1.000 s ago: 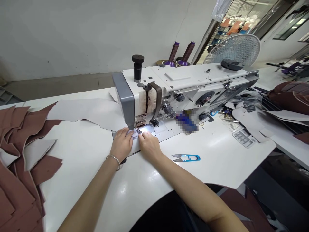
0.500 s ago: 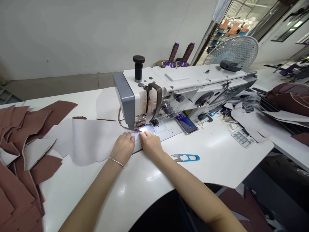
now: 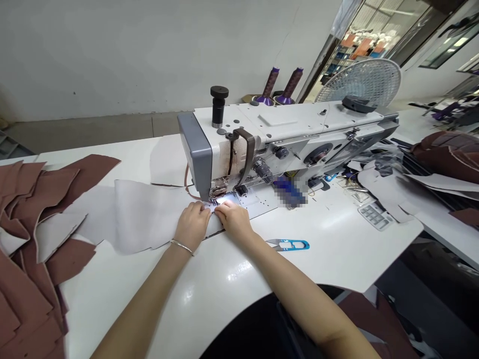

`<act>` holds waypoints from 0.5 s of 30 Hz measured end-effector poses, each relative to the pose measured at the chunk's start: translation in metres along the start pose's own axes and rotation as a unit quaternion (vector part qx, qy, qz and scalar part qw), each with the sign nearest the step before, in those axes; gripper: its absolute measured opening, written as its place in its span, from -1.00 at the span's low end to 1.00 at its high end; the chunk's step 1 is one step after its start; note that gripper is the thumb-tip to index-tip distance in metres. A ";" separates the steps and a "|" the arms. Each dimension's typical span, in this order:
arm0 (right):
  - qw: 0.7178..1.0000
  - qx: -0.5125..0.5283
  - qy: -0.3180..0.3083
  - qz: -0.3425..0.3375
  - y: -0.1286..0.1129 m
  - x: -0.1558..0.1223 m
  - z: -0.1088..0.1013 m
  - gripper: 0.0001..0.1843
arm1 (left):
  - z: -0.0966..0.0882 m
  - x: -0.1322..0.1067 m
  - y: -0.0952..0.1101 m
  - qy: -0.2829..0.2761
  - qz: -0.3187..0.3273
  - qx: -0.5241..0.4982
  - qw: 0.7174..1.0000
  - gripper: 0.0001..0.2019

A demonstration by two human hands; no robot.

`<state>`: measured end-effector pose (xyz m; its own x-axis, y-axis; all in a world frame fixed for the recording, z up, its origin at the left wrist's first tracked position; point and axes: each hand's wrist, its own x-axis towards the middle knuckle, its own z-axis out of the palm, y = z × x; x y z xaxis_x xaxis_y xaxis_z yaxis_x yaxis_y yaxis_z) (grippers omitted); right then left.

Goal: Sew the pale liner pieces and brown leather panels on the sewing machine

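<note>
A sewing machine (image 3: 196,154) stands on the white table, its lamp lighting the needle area. A pale-backed fabric piece (image 3: 145,214) lies left of the needle and reaches under my hands. My left hand (image 3: 191,225), with a thin bangle at the wrist, presses on it just in front of the presser foot, thumb and fingers closed at its edge. Beside it, my right hand (image 3: 234,219) pinches the edge of the piece, its fingertips nearly meeting the left thumb. The needle and the pinched edge are mostly hidden.
Brown fabric pieces (image 3: 26,279) are heaped at the left. Blue thread snips (image 3: 295,245) lie right of my right forearm. Thread cones (image 3: 270,86) and a fan (image 3: 361,82) stand behind the machine. A calculator (image 3: 374,215) and scraps lie at the right.
My right fingertips have shifted slightly left and toward me, closer to the left thumb. The fabric's left end lies flatter, its brown curled corner out of sight. The view has shifted slightly.
</note>
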<state>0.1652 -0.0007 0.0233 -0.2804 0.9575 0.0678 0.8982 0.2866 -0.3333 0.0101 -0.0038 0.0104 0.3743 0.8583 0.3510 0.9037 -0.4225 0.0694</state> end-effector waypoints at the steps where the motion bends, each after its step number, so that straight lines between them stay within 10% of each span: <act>1: 1.000 0.005 0.000 0.009 0.000 0.001 0.001 -0.70 | 0.004 0.000 -0.002 0.015 -0.009 -0.022 1.000 -0.70; 15: 0.996 -0.022 0.009 0.084 -0.003 0.002 0.004 -0.77 | 0.019 -0.001 -0.005 0.008 -0.024 -0.098 0.995 -0.74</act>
<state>0.1606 0.0005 0.0209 -0.1190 0.9924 0.0311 0.9458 0.1228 -0.3007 0.0090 0.0027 -0.0076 0.3271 0.8750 0.3570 0.8623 -0.4309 0.2660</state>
